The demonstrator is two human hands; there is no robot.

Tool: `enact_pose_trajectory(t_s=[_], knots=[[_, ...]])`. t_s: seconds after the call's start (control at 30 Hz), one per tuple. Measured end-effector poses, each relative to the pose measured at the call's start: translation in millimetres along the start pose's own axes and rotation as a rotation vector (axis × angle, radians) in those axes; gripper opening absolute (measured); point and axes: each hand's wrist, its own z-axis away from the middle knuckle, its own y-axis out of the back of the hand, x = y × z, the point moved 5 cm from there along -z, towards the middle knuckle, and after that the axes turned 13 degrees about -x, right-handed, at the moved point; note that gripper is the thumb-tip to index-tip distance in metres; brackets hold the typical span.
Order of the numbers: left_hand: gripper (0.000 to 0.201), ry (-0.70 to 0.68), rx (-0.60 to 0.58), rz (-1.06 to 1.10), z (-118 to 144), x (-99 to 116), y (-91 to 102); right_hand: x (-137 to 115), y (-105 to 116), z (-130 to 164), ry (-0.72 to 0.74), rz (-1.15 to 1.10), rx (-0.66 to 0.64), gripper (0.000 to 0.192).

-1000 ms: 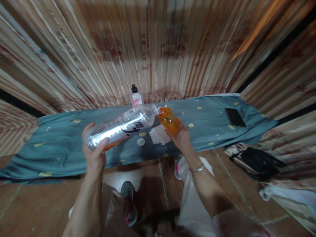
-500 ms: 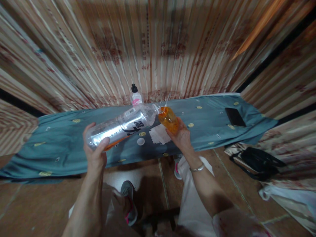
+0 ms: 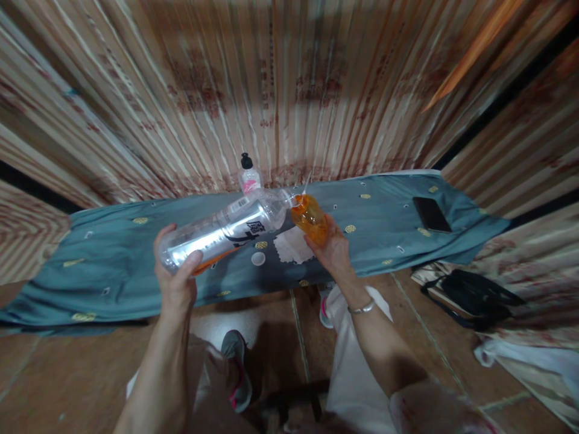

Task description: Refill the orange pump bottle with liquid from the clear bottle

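Note:
My left hand (image 3: 177, 274) is wrapped round the base of a large clear plastic bottle (image 3: 226, 229) with a silver label and dark characters. The bottle lies tilted, its neck toward the right, and some orange shows along its lower side. In my right hand (image 3: 332, 247) is a smaller orange-tinted bottle (image 3: 309, 218), its mouth leaning up to the left. The two mouths meet or nearly meet; I cannot tell whether they touch. Below them on the cloth are a whitish ragged-edged sheet (image 3: 293, 246) and a small round white cap (image 3: 258, 259).
A clear bottle with a black top (image 3: 249, 176) stands at the back of the cloth-covered table (image 3: 122, 259), by the striped curtain (image 3: 253, 90). A dark flat phone-like object (image 3: 431, 214) lies to the right. On the floor at right is a black bag (image 3: 473, 295).
The large bottle has turned slightly in my left hand, so the label's characters sit a little differently. Otherwise both hands and bottles keep almost the same place.

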Motion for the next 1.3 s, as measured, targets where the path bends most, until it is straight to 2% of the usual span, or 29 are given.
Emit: enact_pose_trajectory(t_s=[0.43,0.93,1.3], knots=[[0.078,-0.019,-0.037,-0.038,-0.1,-3.1,2.2,-0.1,1.0,0.0,0.017,-0.015,0.014,0.073],[0.075,-0.037,-0.023,0.043,-0.7,0.8,0.5,0.2,-0.3,-0.1,0.016,-0.003,0.014,0.073],[0.075,-0.049,-0.036,-0.027,-0.5,0.2,2.7,2.2,-1.6,-0.2,-0.006,-0.001,-0.004,0.075]])
